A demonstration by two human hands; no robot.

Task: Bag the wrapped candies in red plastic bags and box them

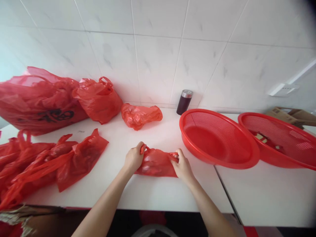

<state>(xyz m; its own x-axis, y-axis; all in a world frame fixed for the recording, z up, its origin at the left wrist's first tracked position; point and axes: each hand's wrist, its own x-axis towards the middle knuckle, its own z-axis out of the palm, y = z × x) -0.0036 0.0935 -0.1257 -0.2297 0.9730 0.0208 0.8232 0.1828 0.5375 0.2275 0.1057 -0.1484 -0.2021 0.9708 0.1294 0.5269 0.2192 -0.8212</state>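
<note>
A red plastic bag [159, 164] with contents I cannot make out lies on the white table, directly in front of me. My left hand [135, 157] is closed around its left handle. On the other side, my right hand [183, 167] grips the right handle, fingers wrapped over the plastic. The bag's top is stretched between both hands. Behind it rests a crumpled red plastic bag [140, 116], apart from my hands. An oval red plastic basket [217, 158] stands just right of my right hand, with nothing seen inside.
A second red basket [271, 156] holds a few small pieces. A dark flask [184, 102] stands by the tiled wall. Several red bags [79, 161] lie at the left, with a large bag [37, 108] and a tied bag [100, 102] behind. A cardboard box [288, 115] sits far right.
</note>
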